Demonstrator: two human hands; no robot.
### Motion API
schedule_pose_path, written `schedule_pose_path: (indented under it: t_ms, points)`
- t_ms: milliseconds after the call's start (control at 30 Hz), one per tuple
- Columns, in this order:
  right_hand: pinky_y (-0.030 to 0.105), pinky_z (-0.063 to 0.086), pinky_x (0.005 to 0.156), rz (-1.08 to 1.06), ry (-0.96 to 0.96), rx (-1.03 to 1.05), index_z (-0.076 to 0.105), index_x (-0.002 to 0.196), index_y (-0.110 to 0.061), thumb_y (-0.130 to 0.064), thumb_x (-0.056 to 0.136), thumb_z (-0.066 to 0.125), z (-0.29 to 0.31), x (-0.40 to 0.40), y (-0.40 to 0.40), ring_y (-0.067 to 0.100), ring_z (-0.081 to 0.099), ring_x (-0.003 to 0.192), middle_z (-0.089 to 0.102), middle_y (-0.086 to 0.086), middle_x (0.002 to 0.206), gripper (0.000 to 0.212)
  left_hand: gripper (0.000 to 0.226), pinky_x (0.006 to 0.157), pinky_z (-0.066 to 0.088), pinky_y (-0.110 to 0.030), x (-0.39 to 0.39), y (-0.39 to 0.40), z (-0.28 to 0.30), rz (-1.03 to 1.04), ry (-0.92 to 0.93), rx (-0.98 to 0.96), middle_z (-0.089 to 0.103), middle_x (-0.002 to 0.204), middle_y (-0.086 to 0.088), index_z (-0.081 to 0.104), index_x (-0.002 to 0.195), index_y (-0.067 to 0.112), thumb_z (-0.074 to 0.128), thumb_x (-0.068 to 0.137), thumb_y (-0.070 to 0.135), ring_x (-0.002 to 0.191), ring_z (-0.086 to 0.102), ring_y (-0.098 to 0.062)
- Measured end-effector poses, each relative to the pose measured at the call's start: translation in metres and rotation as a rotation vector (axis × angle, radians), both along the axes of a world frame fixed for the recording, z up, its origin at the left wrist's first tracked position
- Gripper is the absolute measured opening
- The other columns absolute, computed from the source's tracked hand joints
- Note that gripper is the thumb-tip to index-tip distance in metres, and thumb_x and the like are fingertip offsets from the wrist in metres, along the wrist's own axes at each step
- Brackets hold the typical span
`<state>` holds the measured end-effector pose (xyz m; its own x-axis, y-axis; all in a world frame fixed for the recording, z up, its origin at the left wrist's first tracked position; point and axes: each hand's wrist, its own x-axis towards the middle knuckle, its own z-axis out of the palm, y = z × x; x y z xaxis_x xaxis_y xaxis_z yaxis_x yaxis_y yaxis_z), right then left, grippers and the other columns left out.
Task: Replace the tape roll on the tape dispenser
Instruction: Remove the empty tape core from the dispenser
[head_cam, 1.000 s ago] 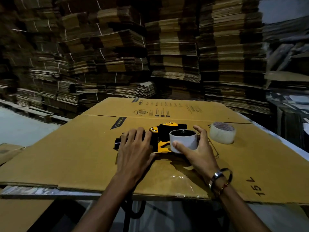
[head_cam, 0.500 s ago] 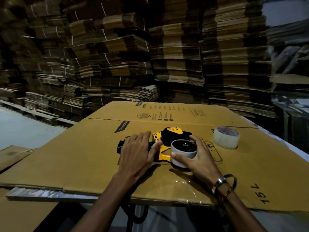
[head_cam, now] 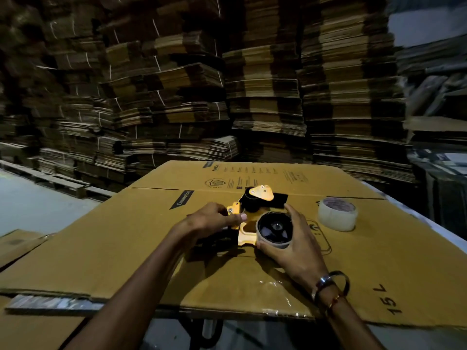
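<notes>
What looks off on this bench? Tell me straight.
Little stands out. The flattened carton used as the work surface overhangs the near edge, with crinkled clear film stuck to it. The spare tape roll sits upright, clear of the dispenser.

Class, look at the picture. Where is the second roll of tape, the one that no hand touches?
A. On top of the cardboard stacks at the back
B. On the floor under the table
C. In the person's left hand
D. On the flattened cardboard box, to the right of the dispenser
D: the loose tape roll stands on the flattened cardboard box, right of the tape dispenser, clear of the right hand.
</notes>
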<state>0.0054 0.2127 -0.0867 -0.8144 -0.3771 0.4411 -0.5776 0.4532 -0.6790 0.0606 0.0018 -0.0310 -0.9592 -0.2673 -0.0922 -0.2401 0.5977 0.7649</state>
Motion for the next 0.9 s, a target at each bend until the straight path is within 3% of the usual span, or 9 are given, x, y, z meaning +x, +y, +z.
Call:
schedule_pose_path:
  t_ms: [67, 133, 233, 367, 633, 900]
  points:
    - [0.025, 0.037, 0.097, -0.062, 0.076, 0.035, 0.02, 0.154, -0.026, -0.04, 0.072, 0.084, -0.002, -0.002, -0.002, 0.013, 0.037, 0.13, 0.036, -0.004, 0.143, 0.105, 0.066, 0.103, 0.039, -0.043, 0.005, 0.01, -0.011, 0.05, 0.152, -0.087, 0.062, 0.124, -0.005, 0.051, 0.133, 0.019, 0.06, 0.084, 0.063, 0.115, 0.057, -0.024]
    - [0.024, 0.038, 0.094, -0.102, 0.086, 0.044, 0.02, 0.154, -0.025, -0.037, 0.072, 0.085, -0.002, -0.004, -0.002, 0.016, 0.037, 0.131, 0.032, -0.003, 0.142, 0.105, 0.068, 0.109, 0.026, -0.046, 0.011, 0.023, -0.021, 0.114, 0.292, -0.238, 0.062, 0.129, 0.0, 0.047, 0.137, 0.026, 0.054, 0.083, 0.067, 0.121, 0.055, -0.023]
    - [0.024, 0.041, 0.091, -0.123, 0.072, 0.018, 0.024, 0.149, -0.025, -0.035, 0.071, 0.086, -0.004, -0.005, -0.001, 0.018, 0.04, 0.128, 0.027, -0.002, 0.14, 0.1, 0.068, 0.096, 0.021, -0.035, 0.018, 0.038, -0.034, 0.183, 0.43, -0.281, 0.066, 0.119, 0.006, 0.048, 0.133, 0.03, 0.044, 0.081, 0.074, 0.115, 0.055, -0.016]
    - [0.032, 0.046, 0.099, -0.122, 0.062, -0.007, 0.028, 0.143, -0.026, -0.033, 0.067, 0.089, -0.006, -0.005, 0.0, 0.019, 0.041, 0.128, 0.029, -0.002, 0.139, 0.098, 0.081, 0.087, 0.018, -0.029, 0.019, 0.043, -0.051, 0.236, 0.564, -0.341, 0.065, 0.111, 0.013, 0.05, 0.128, 0.033, 0.027, 0.071, 0.086, 0.105, 0.047, -0.003]
    - [0.038, 0.044, 0.106, -0.091, 0.047, -0.029, 0.025, 0.145, -0.025, -0.031, 0.065, 0.09, -0.006, -0.007, 0.0, 0.019, 0.038, 0.132, 0.032, -0.002, 0.143, 0.103, 0.074, 0.088, 0.019, -0.029, 0.02, 0.05, -0.056, 0.297, 0.631, -0.335, 0.051, 0.105, 0.021, 0.052, 0.128, 0.036, 0.028, 0.074, 0.081, 0.102, 0.038, 0.003]
    - [0.026, 0.04, 0.097, -0.073, 0.075, -0.026, 0.03, 0.141, -0.023, -0.033, 0.065, 0.09, -0.007, -0.007, -0.001, 0.015, 0.04, 0.128, 0.037, -0.002, 0.138, 0.098, 0.061, 0.092, 0.021, -0.03, 0.02, 0.05, -0.059, 0.329, 0.639, -0.357, 0.054, 0.106, 0.021, 0.052, 0.128, 0.036, 0.037, 0.084, 0.075, 0.102, 0.041, 0.003]
